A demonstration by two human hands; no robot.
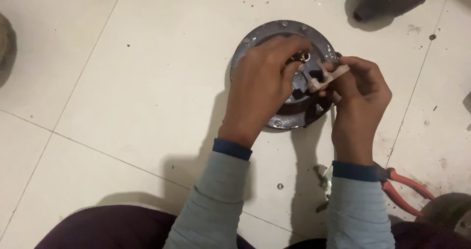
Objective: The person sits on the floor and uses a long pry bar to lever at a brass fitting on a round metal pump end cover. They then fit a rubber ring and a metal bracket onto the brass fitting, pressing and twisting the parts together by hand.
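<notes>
On the tiled floor, seen from the head camera, a round metal plate (255,40) lies flat. The left hand (262,87) presses fingers closed on its centre fitting; the right hand (360,94) pinches a small white plastic piece (327,77). Steadying the plate firmly seems wise. Red-handled pliers (407,187) lie near right.

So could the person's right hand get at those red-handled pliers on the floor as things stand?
Probably yes. The pliers lie on the floor just beside the right sleeve, nothing over them. But the right hand is pinching a small white part, so it would need freeing first.
</notes>
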